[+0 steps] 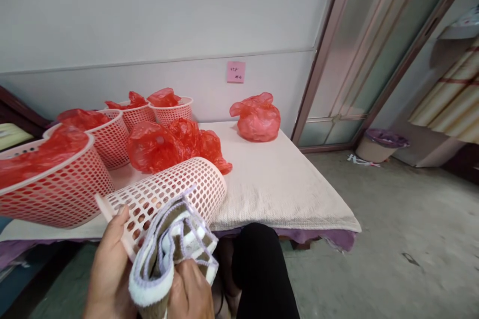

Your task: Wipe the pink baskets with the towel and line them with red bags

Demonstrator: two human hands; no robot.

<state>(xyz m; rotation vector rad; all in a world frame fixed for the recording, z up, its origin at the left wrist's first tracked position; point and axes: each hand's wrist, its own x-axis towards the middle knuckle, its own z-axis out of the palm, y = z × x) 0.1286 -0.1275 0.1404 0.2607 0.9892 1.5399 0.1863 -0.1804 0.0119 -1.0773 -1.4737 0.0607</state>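
A pink perforated plastic basket (168, 179) lies tipped on its side at the front edge of the table, its rim toward me. My left hand (114, 259) grips that rim, the thumb over its edge. Bunched in my right hand (190, 289) is a folded towel (160, 269), brown and white with lavender edging, held against the basket's near side. The towel covers part of the basket and some of my fingers. Just behind the basket sits a crumpled red plastic bag (157, 144).
More pink baskets (101, 179) with red bags in them stand at the left. A full red bag (258, 124) rests at the back of the white-covered table (284, 179). A pink note (235, 72) is on the wall. A bin (377, 147) stands on the floor at right.
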